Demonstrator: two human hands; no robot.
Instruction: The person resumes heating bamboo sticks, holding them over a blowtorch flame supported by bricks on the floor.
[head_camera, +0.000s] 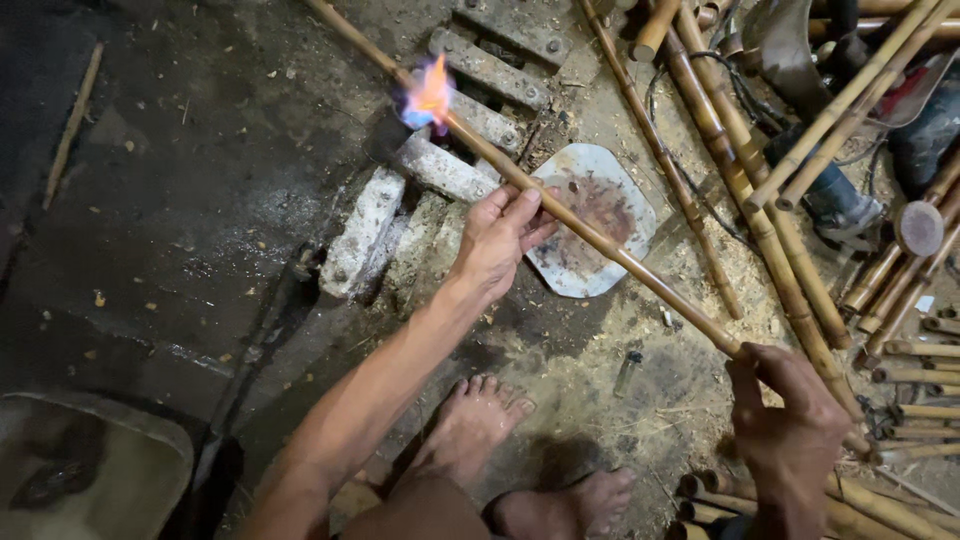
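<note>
A long thin bamboo cane (620, 258) runs from the upper left down to the lower right. My left hand (497, 243) grips it near its middle, and my right hand (787, 412) holds its lower end. A blue and orange flame (428, 97) licks the cane above some grey stone blocks (440, 168). My bare feet (475, 420) rest on the dirt floor below.
An octagonal rusty white plate (592, 220) lies under the cane. Several bamboo poles (770, 240) and tools are heaped at the right. Metal bars (490, 68) lie beyond the flame. A small lighter (628, 372) lies on the ground. A dark basin (90, 470) sits at the lower left.
</note>
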